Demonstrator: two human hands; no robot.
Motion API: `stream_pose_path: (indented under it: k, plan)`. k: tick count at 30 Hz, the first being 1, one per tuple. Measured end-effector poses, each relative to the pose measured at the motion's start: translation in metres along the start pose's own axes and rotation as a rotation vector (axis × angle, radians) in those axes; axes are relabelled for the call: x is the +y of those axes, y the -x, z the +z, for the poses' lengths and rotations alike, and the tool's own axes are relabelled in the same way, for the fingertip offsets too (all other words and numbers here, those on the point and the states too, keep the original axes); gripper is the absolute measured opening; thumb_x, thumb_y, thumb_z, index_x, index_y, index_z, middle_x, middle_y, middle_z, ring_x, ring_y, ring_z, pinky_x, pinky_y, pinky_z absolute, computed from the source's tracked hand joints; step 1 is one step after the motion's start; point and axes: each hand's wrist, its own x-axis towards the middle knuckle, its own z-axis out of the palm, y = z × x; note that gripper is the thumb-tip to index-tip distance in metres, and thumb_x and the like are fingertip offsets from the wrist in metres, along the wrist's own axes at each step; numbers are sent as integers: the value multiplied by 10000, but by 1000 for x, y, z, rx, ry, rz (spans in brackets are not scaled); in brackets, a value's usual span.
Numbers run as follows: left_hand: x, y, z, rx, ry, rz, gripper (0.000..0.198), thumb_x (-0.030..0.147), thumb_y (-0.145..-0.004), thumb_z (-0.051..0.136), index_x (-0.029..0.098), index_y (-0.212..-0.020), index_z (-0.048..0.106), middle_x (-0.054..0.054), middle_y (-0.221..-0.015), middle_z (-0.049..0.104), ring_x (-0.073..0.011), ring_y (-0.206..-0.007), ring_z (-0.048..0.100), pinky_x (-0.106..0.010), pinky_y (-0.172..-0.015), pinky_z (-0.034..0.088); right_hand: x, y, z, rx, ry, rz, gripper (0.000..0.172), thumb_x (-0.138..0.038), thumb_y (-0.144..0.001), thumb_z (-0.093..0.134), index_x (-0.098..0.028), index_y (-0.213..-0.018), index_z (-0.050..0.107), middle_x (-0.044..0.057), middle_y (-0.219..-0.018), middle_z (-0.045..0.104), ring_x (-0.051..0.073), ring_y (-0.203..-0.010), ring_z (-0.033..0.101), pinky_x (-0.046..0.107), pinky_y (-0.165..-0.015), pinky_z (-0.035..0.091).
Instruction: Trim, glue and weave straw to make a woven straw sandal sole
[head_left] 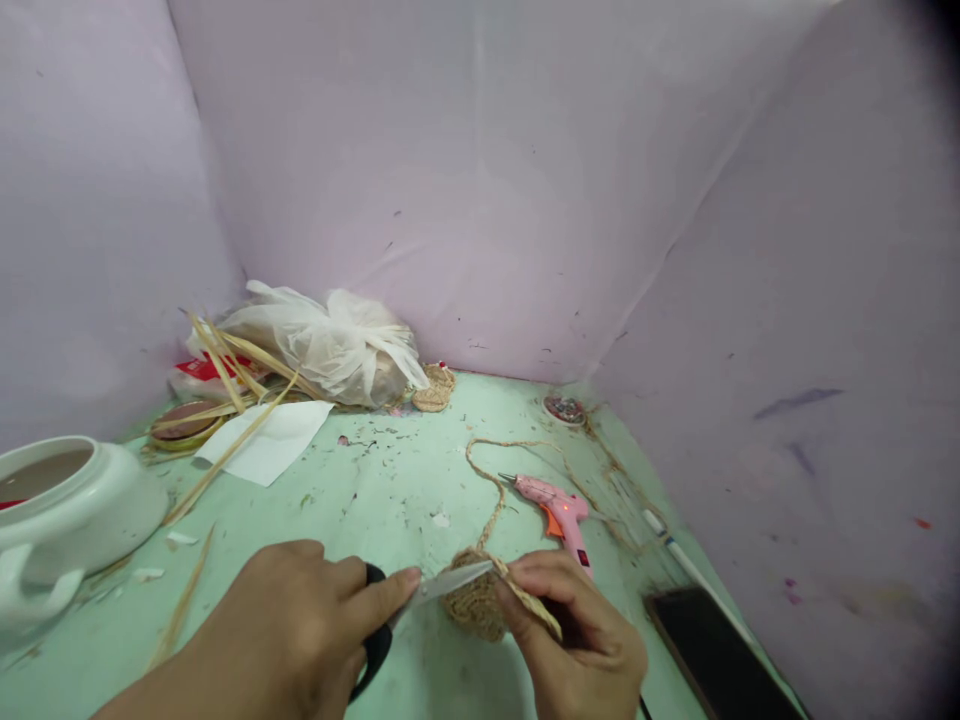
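Observation:
My left hand [315,620] is closed round the black handles of a pair of scissors [452,580], its index finger lying along the pivot. The silver blades point right and their tips touch a braided straw-coloured cord [534,602]. Between thumb and fingers, my right hand [581,640] pinches that cord. Just behind the blade tips is a brown ball of twine [474,605], partly covered by the scissors and my right hand. A strand of twine [491,520] runs from near the ball away across the table, then curves right behind a pink glue gun [551,505].
A white ceramic pot [112,510] stands at the left. Behind it lie dry straw strips [225,455], white paper [281,440] and a white plastic bag [330,340]. At the right are a dark phone [712,650] and a white stick [694,570]. Walls enclose the green table [405,500].

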Motion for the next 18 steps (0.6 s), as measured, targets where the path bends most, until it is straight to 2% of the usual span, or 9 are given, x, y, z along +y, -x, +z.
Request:
stream_pose_path:
  k: [2,4,6,8,9,11,13,16,18]
  plan:
    - [4,2,-1,120,-329,166,534,50,-668,430,266,-1121,612,-34,-643,625,-144,-523,478,-249,-526,369,0,0,0,4,6,9,187,-31,-612,687,-209,-665,671,-1,-616,632,120,-566,601,170,-489,492]
    - [8,2,1,82,-318,154,536,36,-672,421,255,-1123,612,-32,-636,629,-141,-513,488,-243,-517,375,1,0,-2,-17,32,-3,188,-28,-612,687,-207,-670,673,5,-616,637,125,-566,606,173,-485,495]
    - [10,-1,3,-123,-8,-10,434,70,-684,444,252,-1007,669,2,-571,599,-110,-464,466,-208,-472,356,1,0,-3,-32,46,-11,188,-26,-608,690,-203,-671,676,12,-620,642,131,-564,608,179,-482,497]
    - [8,-5,5,-384,433,-286,293,144,-690,482,226,-864,704,37,-466,516,-71,-374,389,-178,-394,293,0,0,-2,-24,43,-1,181,-33,-606,693,-203,-664,680,16,-618,643,134,-562,607,186,-483,496]
    - [6,-6,5,-457,648,-443,249,188,-689,503,210,-836,703,49,-431,478,-55,-334,340,-171,-358,247,0,0,-2,-3,35,13,170,-41,-607,694,-203,-656,680,16,-616,642,133,-561,605,186,-482,493]
    - [0,-9,6,-417,1025,-698,248,273,-657,562,181,-851,687,52,-418,469,-40,-302,293,-165,-321,171,-1,0,0,35,21,48,146,-59,-607,695,-200,-637,679,17,-611,639,132,-561,600,185,-481,487]
    - [-4,-10,11,-325,1317,-806,310,334,-608,605,142,-840,679,39,-402,474,-34,-288,280,-167,-307,131,0,-1,0,52,16,91,125,-74,-602,700,-196,-625,679,18,-616,643,135,-574,604,187,-498,492]
    - [-3,-8,32,-348,1527,-793,421,396,-591,628,108,-894,669,46,-365,431,-30,-275,252,-170,-307,121,6,-2,0,81,2,230,74,-127,-595,720,-183,-621,680,16,-615,650,136,-570,608,197,-517,500]
    - [3,-6,50,-356,1491,-707,486,405,-573,670,120,-965,644,69,-371,396,-38,-309,273,-164,-332,150,10,-1,-1,142,-42,373,88,-186,-576,747,-173,-631,679,13,-603,650,131,-542,599,202,-506,494]
